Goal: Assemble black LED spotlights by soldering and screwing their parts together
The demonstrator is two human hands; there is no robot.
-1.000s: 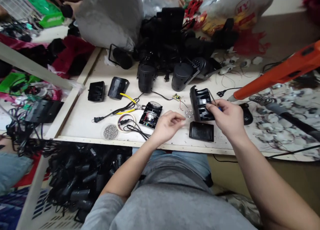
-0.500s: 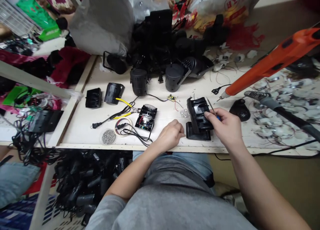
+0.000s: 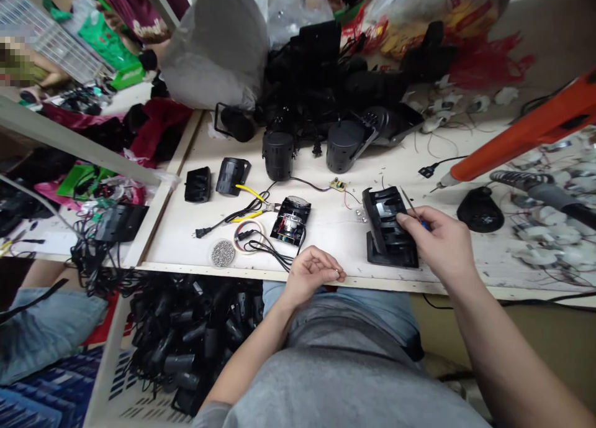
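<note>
From the head view, the right hand (image 3: 437, 241) pinches a small blue-handled screwdriver (image 3: 413, 210) against a ribbed black plastic housing (image 3: 384, 226) near the desk's (image 3: 172, 248) front edge, long axis running front to back. The housing seems light and stiff, best held by its sides. The left hand (image 3: 311, 276) rests loosely curled at that edge, holding nothing visible.

Noted for you, operator: your right hand (image 3: 440, 241) holds a screwdriver (image 3: 423, 224) with a blue handle. The ribbed housing (image 3: 384, 229) is black. The soldering iron (image 3: 526, 143) is orange, the wire cutters (image 3: 249, 199) have yellow grips, and the mat (image 3: 549, 245) is mottled grey-white.
</note>
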